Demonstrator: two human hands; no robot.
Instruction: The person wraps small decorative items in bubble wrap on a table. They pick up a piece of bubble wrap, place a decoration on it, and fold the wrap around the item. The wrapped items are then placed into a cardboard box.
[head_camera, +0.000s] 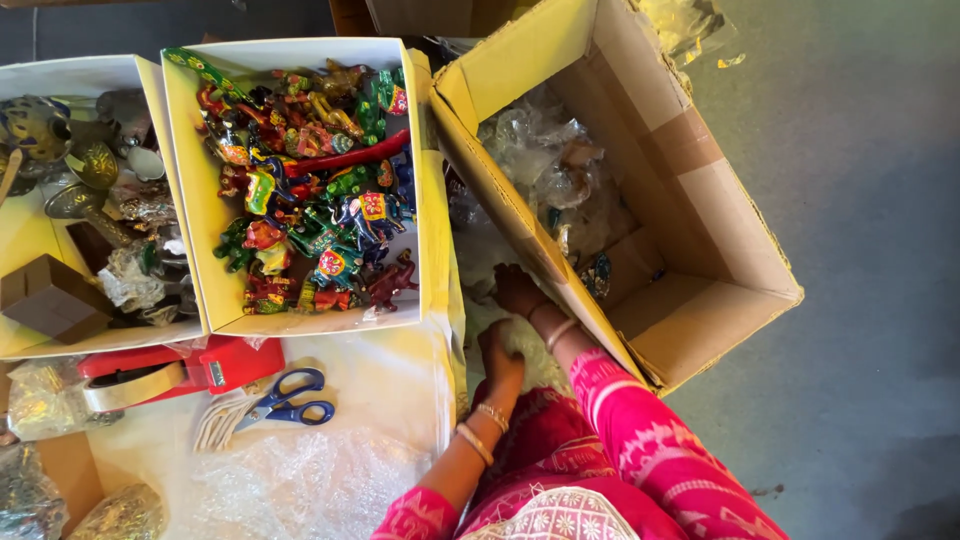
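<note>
Both arms reach forward and down from the lower edge of the head view, side by side and close together. The left hand (500, 358) lies nearer the body, palm down, fingers loosely curled and pointing forward; whether it grips anything cannot be told. Its wrist carries two bangles, and the forearm is bare up to a pink patterned sleeve at the elbow. The right hand (517, 290) stretches a little farther forward, just beyond the left, also palm down with fingers bent. Two bangles ring its wrist, and a pink patterned sleeve covers the forearm.
</note>
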